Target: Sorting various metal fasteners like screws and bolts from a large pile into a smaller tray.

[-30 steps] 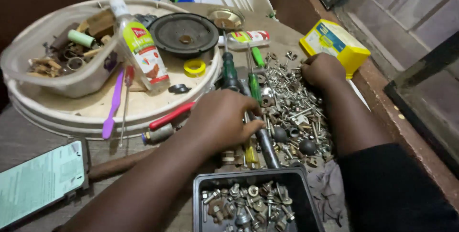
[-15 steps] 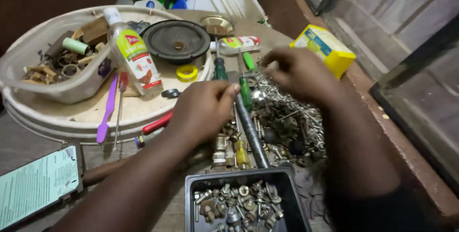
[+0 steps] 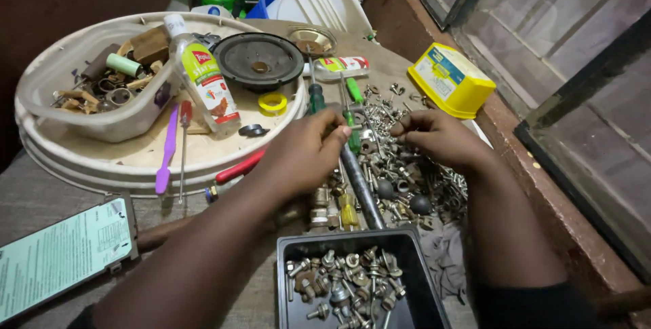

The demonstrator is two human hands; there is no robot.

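Both hands meet over a heap of loose screws, nuts and bolts [image 3: 400, 166] spread on the table, and that heap serves as the landmark here. The left hand [image 3: 305, 152] hovers at the heap's left edge with its fingertips [image 3: 342, 129] pinched together; the right hand [image 3: 434, 138] sits over the heap's upper middle with its fingers curled inward toward the left. Each seems to pinch some small piece, but what it is, or whether one piece spans both hands, is too small to tell. Just below the heap stands a black rectangular tray [image 3: 288, 288] already holding a layer of bolts and nuts, its near rim cut by the bottom of the view. A dark metal rod [image 3: 359, 190] runs from the heap's left edge down toward the tray, with green-handled screwdrivers [image 3: 352, 91] lying above it. Left of the heap the rim of a large round white tray [image 3: 122, 183] comes close, leaving only a narrow strip of table under the left forearm; on it lie a speaker cone [image 3: 258, 61], a plastic bottle [image 3: 203, 81], a yellow tape roll [image 3: 272, 103] and a purple-handled tool [image 3: 166, 149]. Up and right of the heap is a yellow box [image 3: 451, 78], and beyond it a raised ledge bounds the table. Far to the lower left lies a green printed sheet [image 3: 61, 254].
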